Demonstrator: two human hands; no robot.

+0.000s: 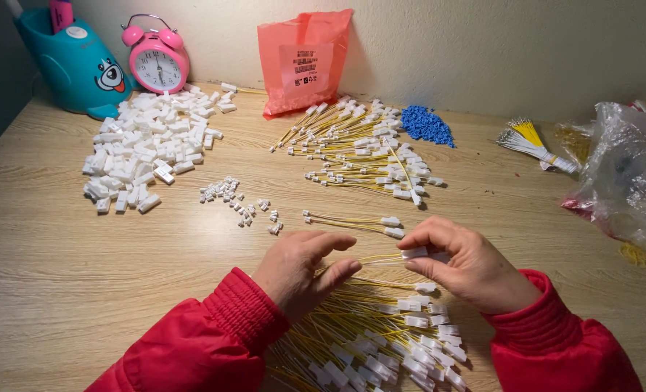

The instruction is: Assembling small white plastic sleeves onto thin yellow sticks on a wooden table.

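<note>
Near the front edge of the pale wood-grain bench [62, 290], the right hand [468, 265] pinches a small white plastic connector [414, 252] between thumb and fingertips; thin yellow wires run from it toward the left hand [301, 272]. The left hand is loosely curled over those wires, fingers bent; I cannot tell whether it grips them. Both hands hover just above a heap of yellow wires with white connectors [381, 337] between the red sleeves. Just beyond lie two finished leads [356, 222]. Farther back sit a larger spread of wired connectors [363, 149], a pile of white plastic housings [149, 145], tiny white pieces [239, 203], blue pellets [424, 125], a pink alarm clock [157, 62] and a red plastic bag [305, 62].
</note>
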